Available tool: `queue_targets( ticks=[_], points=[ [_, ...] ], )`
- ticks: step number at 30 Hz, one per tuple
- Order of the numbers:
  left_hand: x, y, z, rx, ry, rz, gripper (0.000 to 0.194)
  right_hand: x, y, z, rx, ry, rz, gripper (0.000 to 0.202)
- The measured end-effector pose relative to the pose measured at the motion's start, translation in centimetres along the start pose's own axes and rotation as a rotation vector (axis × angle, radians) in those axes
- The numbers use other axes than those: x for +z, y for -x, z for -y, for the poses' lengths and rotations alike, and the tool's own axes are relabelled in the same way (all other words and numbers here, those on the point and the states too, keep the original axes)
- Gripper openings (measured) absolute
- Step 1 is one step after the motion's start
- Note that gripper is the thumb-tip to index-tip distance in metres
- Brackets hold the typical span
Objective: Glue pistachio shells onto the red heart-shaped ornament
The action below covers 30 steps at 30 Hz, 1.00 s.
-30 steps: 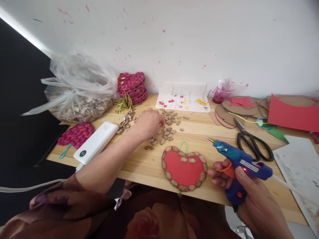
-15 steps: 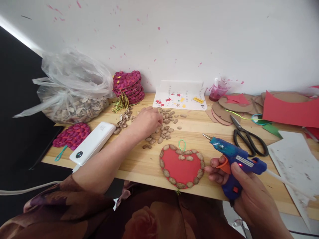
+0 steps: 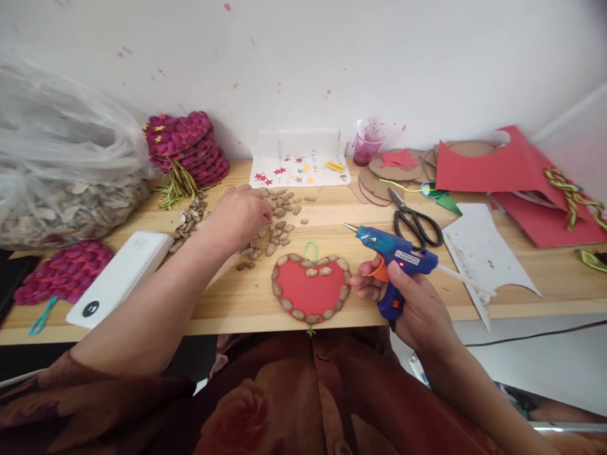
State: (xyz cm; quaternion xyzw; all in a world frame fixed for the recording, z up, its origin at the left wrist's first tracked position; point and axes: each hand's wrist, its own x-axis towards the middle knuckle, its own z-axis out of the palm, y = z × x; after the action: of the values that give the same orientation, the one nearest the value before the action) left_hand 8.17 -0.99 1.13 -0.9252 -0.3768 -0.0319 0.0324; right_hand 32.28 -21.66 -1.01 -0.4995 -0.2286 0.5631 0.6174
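My left hand [image 3: 241, 217] is over a loose pile of brown half shells [image 3: 279, 237] that look like peanut shells. Its fingers curl downward, and their tips are hidden. In my right hand [image 3: 403, 294] is a blue hot glue gun [image 3: 396, 249]; a small red light glows on its side. Its metal nozzle points left, above the table, and my fingers are around its grip and orange trigger. A red heart-shaped piece [image 3: 310, 287] lies at the table's front edge, between my hands. Shells line its rim, two more sit inside near the top, and a green loop tops it.
At left are a bag of shells [image 3: 66, 208], a white power bank [image 3: 121, 278] and a purple shell-covered piece [image 3: 64, 272]. A purple stack [image 3: 184, 142], a paper with stars [image 3: 300, 158] and a cup [image 3: 367, 148] stand behind. Scissors [image 3: 415, 221] and red sheets [image 3: 488, 167] are at right.
The view has shifted to the right, so everything appears further left and more red sheets show. My left hand stays at the shell pile; my right still holds the glue gun.
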Motion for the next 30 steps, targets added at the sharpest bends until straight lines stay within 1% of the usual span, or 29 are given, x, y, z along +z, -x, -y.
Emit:
queue_targets(
  ticks=[3,5,7,8,10,11,12,14,16,17,19,22,25,30],
  points=[
    [-0.1,0.2,-0.2,-0.035,0.061,-0.026,0.021,-0.1,-0.1,-0.1,-0.005,-0.009,0.013,0.029],
    [-0.6,0.5,-0.4,-0.069,0.106,-0.068,0.019,-0.1,-0.1,-0.1,-0.008,-0.014,0.022,0.028],
    [-1.3,0.9,-0.7,-0.144,0.220,-0.139,0.015,-0.2,-0.1,0.0,-0.007,-0.012,0.027,0.027],
    [-1.7,1.2,-0.9,-0.195,0.313,-0.173,0.012,-0.2,-0.1,0.0,-0.008,-0.008,0.028,0.028],
    [-2.3,2.0,-1.5,-0.320,0.590,-0.205,0.007,-0.3,-0.1,-0.1,-0.014,0.002,0.025,0.029],
    [-2.6,2.4,-1.8,-0.377,0.756,-0.200,0.008,-0.3,-0.1,-0.2,-0.018,0.004,0.023,0.029],
    [-2.7,2.8,-2.2,-0.418,0.929,-0.180,0.014,-0.3,-0.1,-0.2,-0.023,0.005,0.021,0.029],
    [-2.9,3.7,-3.1,-0.457,1.290,-0.133,0.026,-0.2,0.0,-0.4,-0.032,0.005,0.015,0.029],
    [-2.9,4.4,-4.2,-0.486,1.588,-0.072,0.033,-0.1,0.4,-0.4,-0.047,0.015,0.011,0.030],
    [-2.8,4.8,-4.7,-0.507,1.702,-0.038,0.035,0.0,0.7,-0.3,-0.058,0.024,0.015,0.030],
    [-2.7,5.4,-5.7,-0.542,1.862,0.025,0.037,0.3,1.6,0.0,-0.079,0.050,0.042,0.029],
    [-2.6,5.9,-6.9,-0.541,1.968,0.104,0.036,0.8,3.4,0.7,-0.112,0.085,0.062,0.029],
    [-2.4,6.2,-7.9,-0.526,1.973,0.154,0.036,1.0,5.0,1.5,-0.133,0.155,0.079,0.034],
    [-2.7,6.7,-9.3,-0.501,1.903,0.200,0.037,0.0,6.7,1.9,-0.164,0.390,0.229,0.039]
  ],
)
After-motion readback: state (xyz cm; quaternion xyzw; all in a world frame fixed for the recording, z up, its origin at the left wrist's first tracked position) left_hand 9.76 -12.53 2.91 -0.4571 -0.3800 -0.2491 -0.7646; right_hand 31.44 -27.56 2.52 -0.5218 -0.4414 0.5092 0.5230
